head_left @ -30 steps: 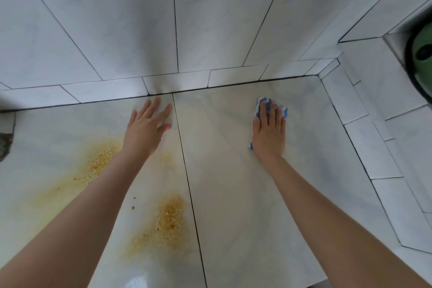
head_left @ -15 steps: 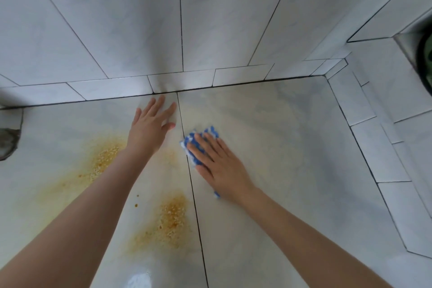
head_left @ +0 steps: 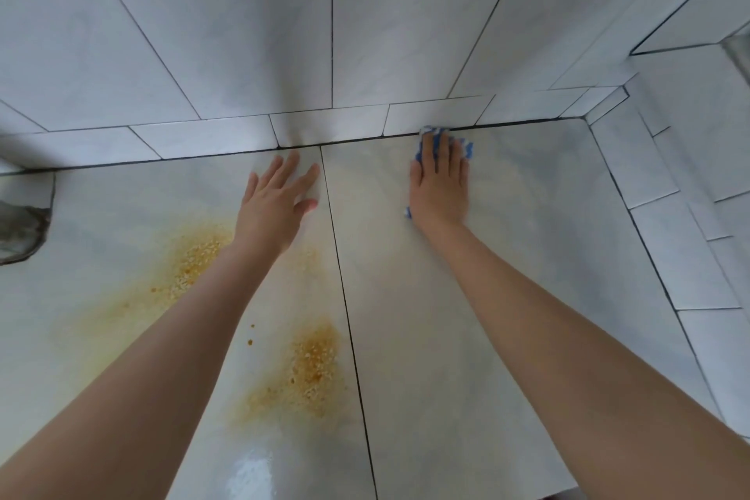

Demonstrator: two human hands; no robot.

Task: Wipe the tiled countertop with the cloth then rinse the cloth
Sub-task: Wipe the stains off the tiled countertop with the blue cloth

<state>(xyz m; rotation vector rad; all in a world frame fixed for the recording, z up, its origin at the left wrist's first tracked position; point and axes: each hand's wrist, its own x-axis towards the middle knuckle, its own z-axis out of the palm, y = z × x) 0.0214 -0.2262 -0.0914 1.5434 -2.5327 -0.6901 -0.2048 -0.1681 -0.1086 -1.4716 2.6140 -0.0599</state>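
Note:
A blue-and-white checked cloth (head_left: 466,147) lies flat on the pale tiled countertop (head_left: 527,239), right against the back wall. My right hand (head_left: 440,185) presses down on it with straight fingers and covers most of it. My left hand (head_left: 276,203) rests flat on the countertop to the left of the grout line, fingers spread, holding nothing. Two orange-yellow crumbly stains mark the left tile: one stain (head_left: 190,260) beside my left forearm, another stain (head_left: 312,365) nearer the front.
White tiled wall (head_left: 264,32) rises behind the countertop and a tiled side wall (head_left: 669,215) closes it on the right. A grey rough-edged opening (head_left: 20,231) sits at the far left edge. A wet glossy patch (head_left: 251,471) shines at the front.
My right hand slid the cloth from the centre grout line, near my left hand, back and right to the wall edge. My left hand stays flat in place.

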